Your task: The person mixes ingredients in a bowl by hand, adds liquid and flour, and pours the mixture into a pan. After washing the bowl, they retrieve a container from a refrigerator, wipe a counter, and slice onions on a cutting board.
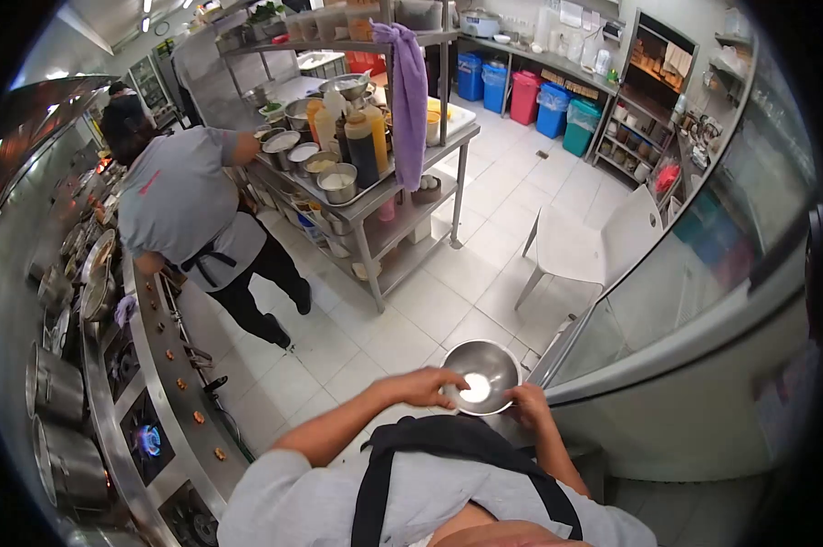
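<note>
A round stainless steel mixing bowl (498,362) is held in front of my waist, tilted so that its inside shows. A small white mound (475,388) lies at its bottom; what it is made of cannot be told. My left hand (425,387) is curled over the left rim, with fingertips inside the bowl close to the white stuff. On the opposite side, my right hand (526,402) grips the rim, its lower fingers hidden behind the bowl.
At the left runs a stove (165,410) with a lit burner (148,440) and large pots (60,378). A co-worker (188,191) stands between it and a steel prep table (375,201) holding bottles and pans. A white chair (584,242) and glass-fronted counter (676,301) are at the right.
</note>
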`<state>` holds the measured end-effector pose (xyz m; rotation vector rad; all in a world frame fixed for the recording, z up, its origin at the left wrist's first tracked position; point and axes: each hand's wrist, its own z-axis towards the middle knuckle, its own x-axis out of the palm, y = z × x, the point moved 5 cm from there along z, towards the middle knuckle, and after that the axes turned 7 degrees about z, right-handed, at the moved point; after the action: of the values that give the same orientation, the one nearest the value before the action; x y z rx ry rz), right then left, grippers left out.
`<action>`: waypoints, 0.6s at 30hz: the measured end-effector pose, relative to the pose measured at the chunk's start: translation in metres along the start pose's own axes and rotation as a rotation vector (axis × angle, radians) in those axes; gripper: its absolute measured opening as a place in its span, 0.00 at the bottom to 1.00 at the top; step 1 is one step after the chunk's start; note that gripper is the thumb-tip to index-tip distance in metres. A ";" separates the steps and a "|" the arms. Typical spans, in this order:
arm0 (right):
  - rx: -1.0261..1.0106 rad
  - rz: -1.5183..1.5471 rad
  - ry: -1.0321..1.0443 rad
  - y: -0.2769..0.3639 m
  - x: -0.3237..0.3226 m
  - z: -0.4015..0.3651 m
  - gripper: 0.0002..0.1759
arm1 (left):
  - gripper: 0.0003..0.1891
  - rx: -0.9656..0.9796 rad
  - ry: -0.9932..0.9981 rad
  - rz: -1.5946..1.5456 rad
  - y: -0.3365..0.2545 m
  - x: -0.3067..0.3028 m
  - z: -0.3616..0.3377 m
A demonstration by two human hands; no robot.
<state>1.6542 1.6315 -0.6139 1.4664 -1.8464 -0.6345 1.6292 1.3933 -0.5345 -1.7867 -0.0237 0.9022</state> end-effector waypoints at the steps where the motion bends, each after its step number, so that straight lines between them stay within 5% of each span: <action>1: -0.070 0.064 -0.051 -0.008 -0.026 0.033 0.12 | 0.22 0.075 -0.005 0.003 0.005 -0.025 0.022; 4: -0.091 0.158 -0.170 0.039 -0.041 0.053 0.11 | 0.20 0.095 -0.083 -0.114 0.014 -0.108 0.088; 8: -0.212 0.305 -0.290 0.072 -0.095 0.148 0.08 | 0.22 -0.106 -0.831 -0.141 0.108 -0.223 0.156; 11: -0.225 0.322 -0.272 0.121 -0.122 0.230 0.05 | 0.13 -0.049 -1.115 -0.474 0.160 -0.326 0.175; 14: -0.230 0.117 -0.255 0.219 -0.128 0.306 0.03 | 0.09 0.049 -0.983 -0.748 0.168 -0.410 0.193; 18: -0.272 -0.063 -0.116 0.362 -0.086 0.383 0.05 | 0.13 -0.106 -0.729 -0.539 0.175 -0.456 0.241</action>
<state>1.1437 1.7879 -0.6137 1.3350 -1.7255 -0.9785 1.0956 1.3206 -0.4541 -1.3448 -0.9835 1.1030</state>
